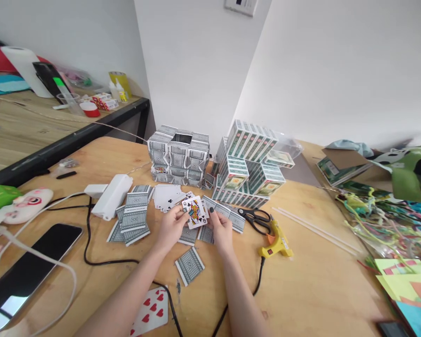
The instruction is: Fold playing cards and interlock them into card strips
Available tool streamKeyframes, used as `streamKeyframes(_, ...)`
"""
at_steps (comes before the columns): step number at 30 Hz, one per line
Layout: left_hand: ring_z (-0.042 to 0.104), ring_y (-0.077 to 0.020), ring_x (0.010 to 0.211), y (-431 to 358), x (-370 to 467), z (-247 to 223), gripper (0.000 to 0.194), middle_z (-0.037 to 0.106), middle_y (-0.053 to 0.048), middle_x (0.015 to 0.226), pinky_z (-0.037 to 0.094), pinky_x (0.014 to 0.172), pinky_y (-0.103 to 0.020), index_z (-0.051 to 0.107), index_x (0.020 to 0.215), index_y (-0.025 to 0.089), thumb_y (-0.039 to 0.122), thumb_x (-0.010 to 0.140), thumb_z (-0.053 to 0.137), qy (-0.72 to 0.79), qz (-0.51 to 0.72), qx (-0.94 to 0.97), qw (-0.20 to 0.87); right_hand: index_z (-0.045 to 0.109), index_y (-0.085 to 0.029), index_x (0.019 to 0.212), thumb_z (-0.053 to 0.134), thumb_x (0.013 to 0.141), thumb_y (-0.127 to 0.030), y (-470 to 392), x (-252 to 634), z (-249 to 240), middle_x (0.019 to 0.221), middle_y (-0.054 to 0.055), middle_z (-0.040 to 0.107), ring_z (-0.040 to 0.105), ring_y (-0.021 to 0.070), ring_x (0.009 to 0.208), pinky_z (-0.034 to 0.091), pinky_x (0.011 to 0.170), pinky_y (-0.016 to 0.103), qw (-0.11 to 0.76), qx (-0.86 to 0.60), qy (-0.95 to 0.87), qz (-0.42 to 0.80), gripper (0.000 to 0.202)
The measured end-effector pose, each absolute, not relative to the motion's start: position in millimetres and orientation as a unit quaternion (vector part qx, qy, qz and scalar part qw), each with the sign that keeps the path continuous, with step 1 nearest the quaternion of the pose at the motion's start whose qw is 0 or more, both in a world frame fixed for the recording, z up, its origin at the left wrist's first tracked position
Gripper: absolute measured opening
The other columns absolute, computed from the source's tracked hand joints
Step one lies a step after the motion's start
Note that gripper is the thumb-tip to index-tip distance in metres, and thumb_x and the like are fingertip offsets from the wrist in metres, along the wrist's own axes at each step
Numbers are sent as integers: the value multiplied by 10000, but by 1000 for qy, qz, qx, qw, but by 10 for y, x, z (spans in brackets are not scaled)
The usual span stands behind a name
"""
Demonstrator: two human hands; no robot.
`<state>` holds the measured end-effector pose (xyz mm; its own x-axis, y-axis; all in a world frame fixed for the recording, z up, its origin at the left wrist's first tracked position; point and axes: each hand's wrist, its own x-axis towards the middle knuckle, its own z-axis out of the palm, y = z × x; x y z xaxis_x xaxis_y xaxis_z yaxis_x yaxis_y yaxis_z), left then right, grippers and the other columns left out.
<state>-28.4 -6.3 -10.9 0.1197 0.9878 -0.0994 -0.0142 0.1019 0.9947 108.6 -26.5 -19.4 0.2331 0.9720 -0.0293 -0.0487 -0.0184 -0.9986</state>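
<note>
My left hand (172, 225) pinches a small stack of playing cards (195, 213), a queen of clubs face up on top and another face card peeking out behind. At the stack's right edge is my right hand (221, 230), its thumb and fingers closed against the cards. Face-up loose cards (166, 196) lie just beyond my left hand. To the left rest folded patterned card pieces (135, 218), and one more folded card piece (190, 266) sits nearer me between my forearms. A block built of folded cards (178, 157), with an opening in its top, stands behind.
Stacked card boxes (243, 180) rise at the back right. Black scissors (255, 217) and a yellow glue gun (277, 241) lie right of my hand, near glue sticks (315, 229). A white power strip (112, 196), cables and a phone (35, 267) occupy the left.
</note>
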Motion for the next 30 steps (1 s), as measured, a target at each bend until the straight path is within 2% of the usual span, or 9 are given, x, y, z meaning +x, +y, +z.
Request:
streamKeyframes(3, 660, -199, 685, -43, -288, -121, 330, 699, -66, 791, 525, 586, -307, 545, 987, 123, 322, 724, 552, 479, 456, 454, 597, 643, -132, 751, 509, 758, -459, -264, 1083, -170, 698, 64, 660, 601, 177, 576, 474, 497, 270, 575, -501, -381, 523, 354)
streamKeyframes(7, 662, -206, 707, -40, -299, -149, 311, 700, -56, 769, 534, 624, -329, 562, 917, 127, 343, 696, 592, 477, 447, 448, 610, 656, -144, 813, 601, 699, -419, -277, 1072, -149, 761, 54, 678, 626, 187, 657, 509, 602, 302, 570, -493, -390, 528, 302)
streamKeyframes(11, 654, -198, 683, -33, -312, -171, 282, 692, -41, 752, 532, 609, -326, 587, 824, 139, 369, 664, 619, 480, 436, 449, 614, 619, -147, 670, 650, 655, -393, -262, 1095, -203, 630, 18, 650, 596, 151, 565, 495, 584, 280, 571, -510, -385, 516, 249)
streamKeyframes(15, 624, -172, 645, -34, -326, -157, 236, 651, 0, 665, 516, 609, -296, 588, 668, 146, 377, 641, 631, 498, 421, 465, 599, 535, -157, 574, 691, 597, -386, -244, 1129, -274, 542, -8, 597, 559, 134, 501, 465, 532, 262, 564, -528, -367, 518, 279)
streamKeyframes(18, 566, -137, 571, -49, -330, -100, 240, 577, 30, 550, 457, 551, -235, 577, 581, 147, 375, 649, 608, 536, 408, 506, 538, 524, -160, 583, 689, 594, -377, -240, 1137, -305, 546, -10, 582, 558, 137, 517, 459, 534, 262, 558, -538, -360, 520, 273)
streamKeyframes(20, 487, -106, 500, -62, -330, -55, 270, 493, 46, 471, 375, 485, -202, 541, 513, 149, 371, 659, 586, 562, 402, 546, 474, 518, -164, 589, 685, 598, -367, -240, 1132, -316, 541, -15, 571, 553, 136, 518, 458, 534, 260, 557, -543, -359, 517, 262)
streamKeyframes(23, 383, -81, 448, -73, -326, -13, 314, 407, 55, 432, 272, 439, -199, 468, 465, 156, 372, 679, 547, 562, 396, 585, 430, 501, -175, 587, 684, 596, -366, -239, 1115, -316, 527, -24, 555, 539, 133, 495, 460, 512, 263, 554, -548, -360, 513, 264)
streamKeyframes(30, 346, -82, 435, -77, -315, -21, 340, 352, 62, 419, 256, 441, -200, 359, 463, 176, 371, 702, 503, 560, 397, 589, 427, 513, -177, 604, 690, 602, -378, -261, 1068, -242, 556, -15, 571, 549, 146, 507, 462, 475, 265, 558, -532, -355, 529, 268)
